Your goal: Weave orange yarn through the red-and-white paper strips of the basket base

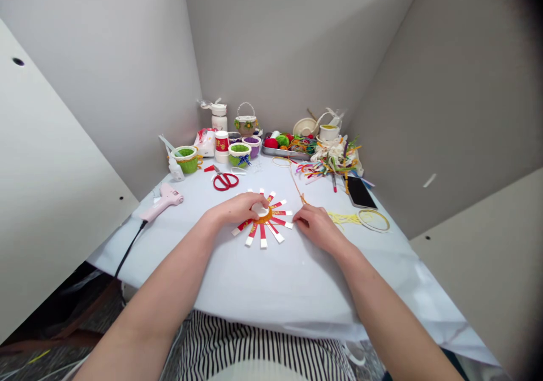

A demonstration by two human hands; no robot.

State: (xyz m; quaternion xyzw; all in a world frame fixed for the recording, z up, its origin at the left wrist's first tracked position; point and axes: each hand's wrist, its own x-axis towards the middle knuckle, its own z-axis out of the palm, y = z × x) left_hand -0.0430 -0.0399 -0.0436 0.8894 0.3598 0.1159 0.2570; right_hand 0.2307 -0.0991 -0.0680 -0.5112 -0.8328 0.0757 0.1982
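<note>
Left hand (242,208): your fingers grip the inner part of the red-and-white strip wheel (263,235), which lies mid-frame with its strips fanned out around an orange yarn-wrapped centre. Right hand (316,223): your fingers are pinched together just beside the wheel's right-hand strip tips, apparently on the orange yarn (297,183); the exact pinch is too small to make out. That yarn runs from your right hand toward the upper middle of the frame.

Further out on the white-covered surface (292,290): red-handled scissors (226,182) above your left hand, pink glue gun (166,198) at left, cord hanging off the edge. Right of your right hand: yellow yarn netting (344,218), a round hoop (374,220), dark-screened phone (360,193) above them. Upper middle: metal tray (283,152) of yarn balls; left of it, green basket with a blue bow (236,157); farther left, a plain green basket (189,165).
</note>
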